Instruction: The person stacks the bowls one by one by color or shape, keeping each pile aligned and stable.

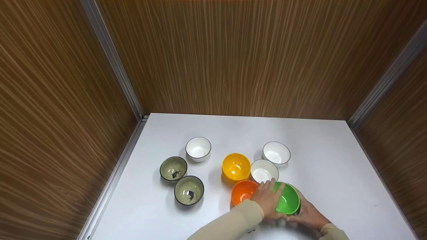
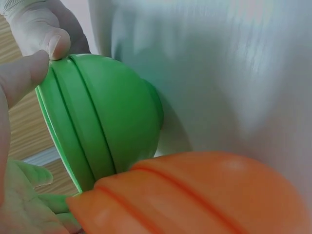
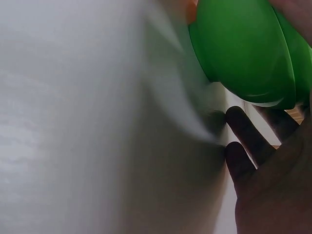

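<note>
A green bowl (image 1: 289,200) stands between the two hands, its mouth upward, close to the right side of an orange bowl (image 1: 243,192). My left hand (image 1: 268,201) lies across the green bowl's left rim with fingers spread and mostly straight; its thumb (image 2: 24,78) touches the near rim. Around the right side, my right hand (image 1: 308,213) holds the green bowl, thumb at the near rim and fingers (image 3: 251,134) along the outer wall, low over the table. The left hand partly covers the orange bowl. Whether the green bowl's base touches the table, I cannot tell.
A yellow bowl (image 1: 236,167) and a white bowl (image 1: 264,170) sit just beyond the orange one. Farther back are two more white bowls (image 1: 198,148) (image 1: 276,153). Two dark-rimmed olive bowls (image 1: 173,168) (image 1: 189,190) stand at left. Wood-grain panels (image 1: 233,60) enclose the white table (image 1: 333,160).
</note>
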